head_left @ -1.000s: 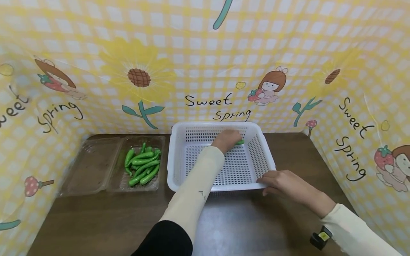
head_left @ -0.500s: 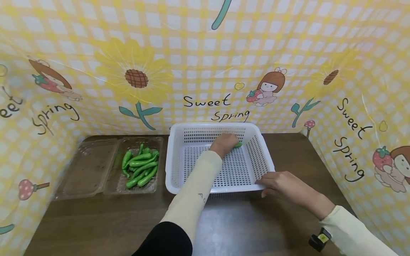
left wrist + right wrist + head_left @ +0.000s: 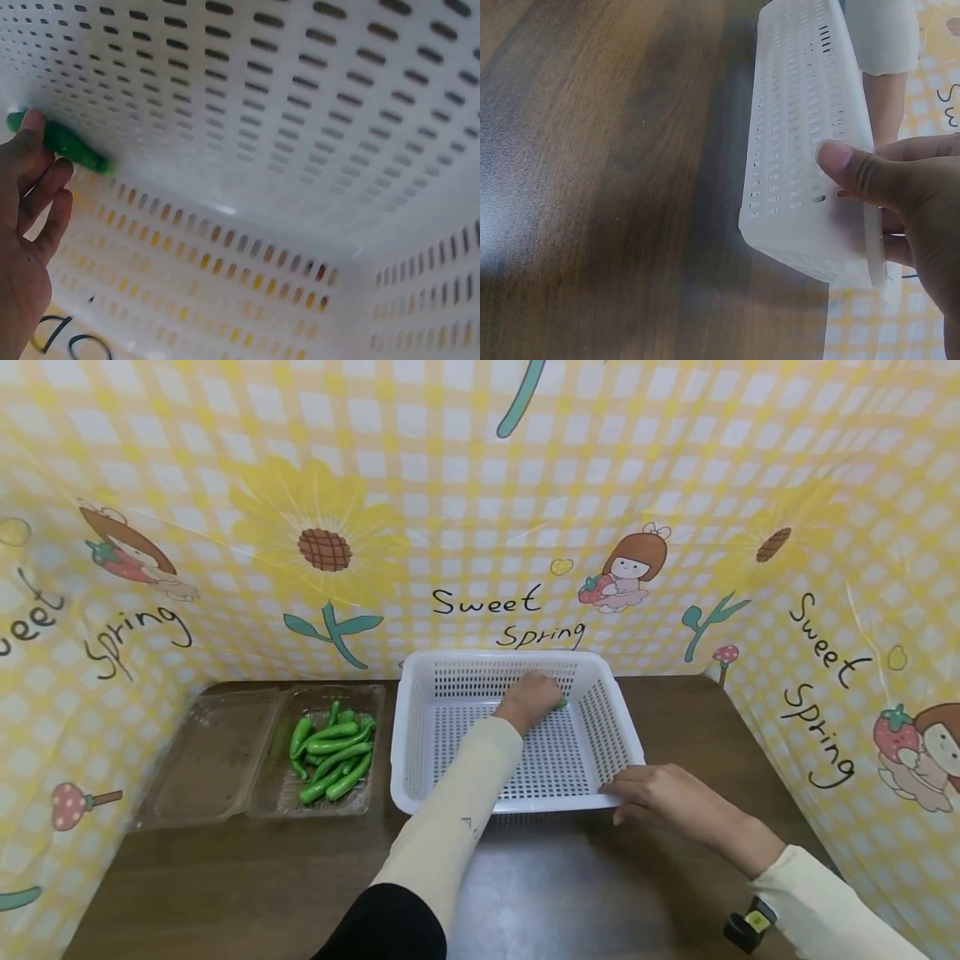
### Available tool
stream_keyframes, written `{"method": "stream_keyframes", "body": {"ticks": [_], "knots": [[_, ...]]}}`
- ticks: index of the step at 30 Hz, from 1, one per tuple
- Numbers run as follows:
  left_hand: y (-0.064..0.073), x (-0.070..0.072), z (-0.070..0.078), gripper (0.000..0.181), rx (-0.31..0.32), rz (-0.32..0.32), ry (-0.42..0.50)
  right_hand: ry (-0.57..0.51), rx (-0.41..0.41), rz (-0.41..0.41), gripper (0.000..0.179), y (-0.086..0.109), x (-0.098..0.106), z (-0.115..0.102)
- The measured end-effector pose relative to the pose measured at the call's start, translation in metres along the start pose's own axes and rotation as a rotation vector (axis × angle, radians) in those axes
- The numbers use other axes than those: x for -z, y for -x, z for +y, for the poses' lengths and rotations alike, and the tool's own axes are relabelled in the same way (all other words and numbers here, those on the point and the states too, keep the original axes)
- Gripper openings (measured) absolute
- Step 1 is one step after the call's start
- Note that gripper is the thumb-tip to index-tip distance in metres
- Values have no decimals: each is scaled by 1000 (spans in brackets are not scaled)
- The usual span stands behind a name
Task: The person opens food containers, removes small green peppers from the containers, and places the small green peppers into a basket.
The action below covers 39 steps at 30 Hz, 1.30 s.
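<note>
My left hand (image 3: 531,700) reaches into the white perforated plastic basket (image 3: 401,743), near its back right. Between its thumb and fingers is a green chili pepper (image 3: 73,144), held low in the basket near a wall. Only the pepper's tip shows past the hand in the head view. At the basket's front right corner, my right hand (image 3: 663,789) grips the rim. The right wrist view shows the thumb (image 3: 836,159) pressed on the outer wall and the fingers over the inner side.
Left of the basket is a clear plastic box (image 3: 262,789) with several green chili peppers (image 3: 333,747) in it. Its hinged lid (image 3: 210,756) lies folded out to the left. A yellow checked cloth (image 3: 480,510) surrounds the brown wooden table (image 3: 555,893) on three sides.
The left hand has shifted only slightly in the basket, and less of the chili pepper shows past its fingers. The right hand keeps its grip on the rim.
</note>
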<state>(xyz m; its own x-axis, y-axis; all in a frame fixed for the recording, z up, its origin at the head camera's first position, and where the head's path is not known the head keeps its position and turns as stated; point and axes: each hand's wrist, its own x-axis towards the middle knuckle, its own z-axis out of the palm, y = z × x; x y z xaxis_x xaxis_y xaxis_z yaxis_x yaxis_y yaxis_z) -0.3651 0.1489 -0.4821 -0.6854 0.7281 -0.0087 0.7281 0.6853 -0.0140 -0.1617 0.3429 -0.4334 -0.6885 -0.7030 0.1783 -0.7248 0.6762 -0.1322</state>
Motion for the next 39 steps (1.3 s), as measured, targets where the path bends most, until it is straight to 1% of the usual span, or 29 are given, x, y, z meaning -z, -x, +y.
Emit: {"method": "stream_keyframes", "body": {"ticks": [2, 3, 5, 7, 9, 11, 12, 13, 15, 16, 18, 19, 20, 22, 23, 24, 25, 26, 28, 31, 33, 35, 37, 39], "knots": [[9, 8, 0, 15, -16, -13, -8, -5, 15, 4, 35, 0, -2, 0], [13, 16, 0, 11, -49, 0, -60, -5, 20, 8, 36, 0, -3, 0], [25, 35, -2, 9, -58, 7, -49, -7, 24, 17, 36, 0, -3, 0], [41, 59, -6, 12, -46, 6, -11, -6, 24, 27, 37, 0, -2, 0], [63, 82, -16, 17, -19, 8, 41, -8, 24, 38, 38, 1, -2, 0], [91, 99, -30, 25, 34, 22, 88, -3, 33, 47, 38, 1, -2, 0], [106, 105, -40, 29, 63, 34, 101, -1, 37, 52, 38, 0, -2, 1], [122, 109, -52, 33, 73, 55, 127, 3, 44, 58, 38, 0, -2, 1], [155, 112, -78, 35, 107, 97, 155, 9, 52, 70, 38, 0, -2, 1], [171, 112, -92, 35, 123, 112, 179, 13, 55, 75, 38, 0, -3, 1], [203, 107, -119, 27, 161, 119, 255, 15, 57, 82, 38, 0, -3, 1], [218, 101, -131, 25, 170, 129, 292, 17, 58, 86, 38, 0, -3, 1], [233, 95, -141, 24, 203, 120, 313, 16, 56, 87, 38, 0, -3, 0], [260, 80, -156, 22, 238, 98, 344, 15, 51, 85, 37, 1, -4, -1], [271, 72, -161, 21, 245, 96, 338, 14, 49, 86, 37, 1, -4, -1], [282, 64, -165, 21, 239, 93, 312, 16, 48, 86, 37, 1, -4, -1], [289, 56, -167, 24, 226, 85, 272, 16, 42, 88, 37, 3, -5, -2], [294, 49, -168, 25, 211, 73, 222, 14, 37, 91, 37, 4, -5, -2], [301, 35, -168, 29, 175, 68, 128, 13, 28, 101, 37, 6, -6, -3], [304, 21, -166, 37, 161, 50, 33, 15, 20, 108, 37, 7, -7, -3], [304, 15, -166, 40, 173, 40, 14, 19, 17, 106, 36, 6, -7, -3], [302, 10, -167, 39, 177, 47, 12, 19, 19, 98, 37, 5, -7, -3], [301, 6, -169, 35, 166, 71, 8, 17, 20, 90, 36, 3, -7, -3], [298, 2, -171, 31, 139, 103, -5, 15, 20, 84, 36, 2, -5, -3]]}}
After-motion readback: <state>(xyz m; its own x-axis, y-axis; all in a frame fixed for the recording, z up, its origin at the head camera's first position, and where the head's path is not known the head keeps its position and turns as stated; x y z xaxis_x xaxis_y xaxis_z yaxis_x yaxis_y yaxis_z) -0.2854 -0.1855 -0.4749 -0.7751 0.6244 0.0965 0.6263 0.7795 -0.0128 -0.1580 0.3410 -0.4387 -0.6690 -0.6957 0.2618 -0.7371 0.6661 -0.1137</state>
